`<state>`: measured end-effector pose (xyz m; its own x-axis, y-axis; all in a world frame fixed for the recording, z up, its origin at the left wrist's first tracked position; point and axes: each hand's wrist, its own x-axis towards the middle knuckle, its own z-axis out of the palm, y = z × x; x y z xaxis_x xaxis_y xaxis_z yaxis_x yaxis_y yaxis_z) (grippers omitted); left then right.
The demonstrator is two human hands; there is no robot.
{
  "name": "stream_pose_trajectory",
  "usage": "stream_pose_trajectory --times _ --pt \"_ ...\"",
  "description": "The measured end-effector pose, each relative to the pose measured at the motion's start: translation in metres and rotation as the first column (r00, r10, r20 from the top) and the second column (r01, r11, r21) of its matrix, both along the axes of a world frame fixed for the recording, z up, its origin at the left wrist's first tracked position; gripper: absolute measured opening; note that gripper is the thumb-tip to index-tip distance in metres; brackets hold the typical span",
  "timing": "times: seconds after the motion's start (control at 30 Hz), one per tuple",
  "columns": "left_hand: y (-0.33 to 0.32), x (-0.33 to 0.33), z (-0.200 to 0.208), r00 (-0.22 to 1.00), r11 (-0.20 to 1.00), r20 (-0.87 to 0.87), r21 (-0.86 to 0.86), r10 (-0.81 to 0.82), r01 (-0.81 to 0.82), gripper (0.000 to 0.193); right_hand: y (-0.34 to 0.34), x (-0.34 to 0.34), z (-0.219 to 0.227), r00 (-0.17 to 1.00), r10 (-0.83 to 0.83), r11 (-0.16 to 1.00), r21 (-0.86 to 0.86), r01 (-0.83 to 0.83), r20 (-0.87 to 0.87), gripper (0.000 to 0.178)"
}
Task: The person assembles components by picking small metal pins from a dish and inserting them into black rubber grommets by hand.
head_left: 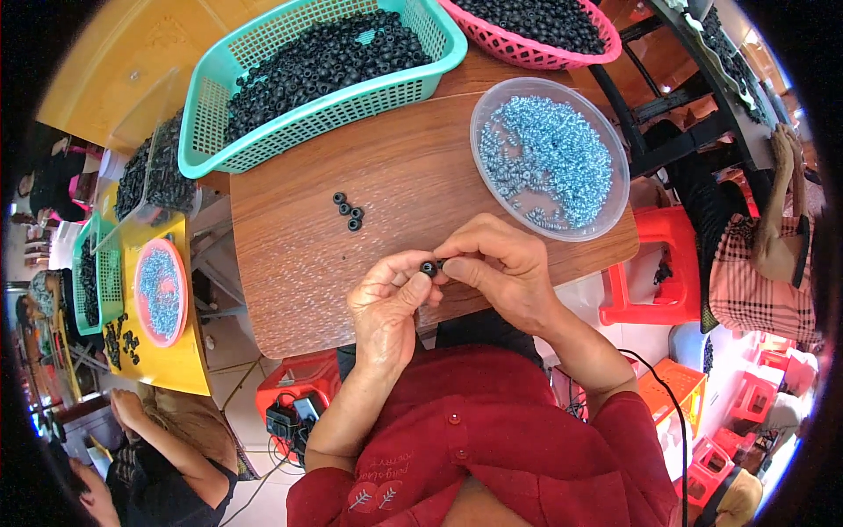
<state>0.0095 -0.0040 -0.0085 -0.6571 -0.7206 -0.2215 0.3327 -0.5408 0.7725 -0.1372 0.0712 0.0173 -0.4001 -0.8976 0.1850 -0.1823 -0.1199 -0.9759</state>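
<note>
Over the near part of the wooden table (299, 290), my two hands meet fingertip to fingertip. My left hand (386, 299) pinches a small round black part (428, 269) with a hole in its face between thumb and fingers. Against it, my right hand (502, 272) is closed in a pinch; a bit of something dark shows at its fingertips, too small to name. Several like black round parts (343, 209) lie in a short cluster beyond my left hand. A round clear tub (481, 167) of small shiny bluish-silver pieces (562, 158) stands beyond my right hand.
A turquoise basket (334, 111) heaped with black parts stands at the far left, a pink basket (544, 57) of them at the far right. A red stool (654, 263) is right of the table. Other people (171, 439) sit at both sides, one by a yellow table (176, 364).
</note>
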Motion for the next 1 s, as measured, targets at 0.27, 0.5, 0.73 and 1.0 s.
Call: stream_pose_trajectory --times 0.27,0.5,0.73,1.0 --pt "0.006 0.005 0.001 0.997 0.986 0.058 -0.159 0.048 -0.038 0.024 0.001 0.005 0.007 0.997 -0.016 1.000 0.020 0.018 -0.075 0.016" --pt "0.010 0.008 0.004 0.992 0.953 0.109 -0.302 0.060 -0.024 0.024 0.002 0.006 0.012 0.995 0.020 0.997 0.078 -0.012 -0.095 0.016" --pt "0.007 0.009 0.006 0.994 0.974 0.109 -0.226 0.017 0.008 0.023 0.002 0.005 0.006 0.979 0.013 1.000 -0.023 -0.018 -0.203 0.018" --pt "0.003 0.006 0.007 0.997 0.997 0.070 -0.068 -0.042 0.046 0.023 0.001 0.006 0.006 0.971 -0.005 0.999 -0.036 -0.003 -0.238 0.020"
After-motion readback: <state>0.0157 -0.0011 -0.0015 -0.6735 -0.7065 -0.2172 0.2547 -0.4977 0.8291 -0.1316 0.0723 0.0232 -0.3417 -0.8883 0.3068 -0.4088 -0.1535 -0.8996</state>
